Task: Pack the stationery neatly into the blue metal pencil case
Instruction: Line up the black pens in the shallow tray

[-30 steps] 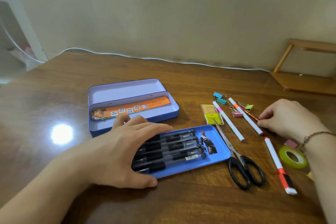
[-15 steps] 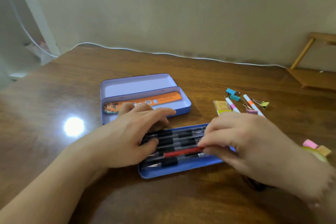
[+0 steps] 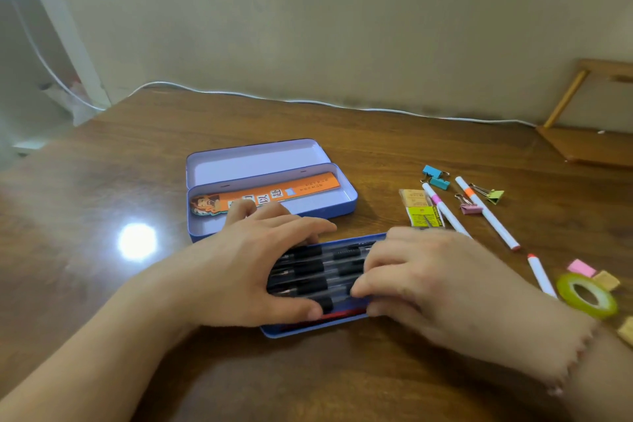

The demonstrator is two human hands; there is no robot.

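Observation:
The blue metal pencil case point(image 3: 342, 207) lies open at mid-table, its lid point(image 3: 253, 161) folded back and an orange bookmark point(image 3: 308, 187) inside. In front of it sits the case's blue inner tray point(image 3: 308, 329), filled with several black pens point(image 3: 308, 271). A red pen point(image 3: 332, 315) lies along the tray's near edge. My left hand point(image 3: 246, 271) is spread flat over the left ends of the pens, thumb at the near edge. My right hand point(image 3: 438, 284) covers the tray's right end, with fingertips and thumb pinched at the red pen's end.
To the right lie three white markers point(image 3: 486, 212), blue point(image 3: 435, 175), pink point(image 3: 469, 207) and green point(image 3: 493, 195) binder clips, sticky notes point(image 3: 423, 216), a green tape roll point(image 3: 585, 296) and a pink eraser point(image 3: 580, 267). A white cable point(image 3: 308, 101) runs along the wall. A wooden stand point(image 3: 589, 144) is at far right.
My right hand came in from the right with a red pen and brought it down to the tray's near edge. The left hand stayed on the black pens.

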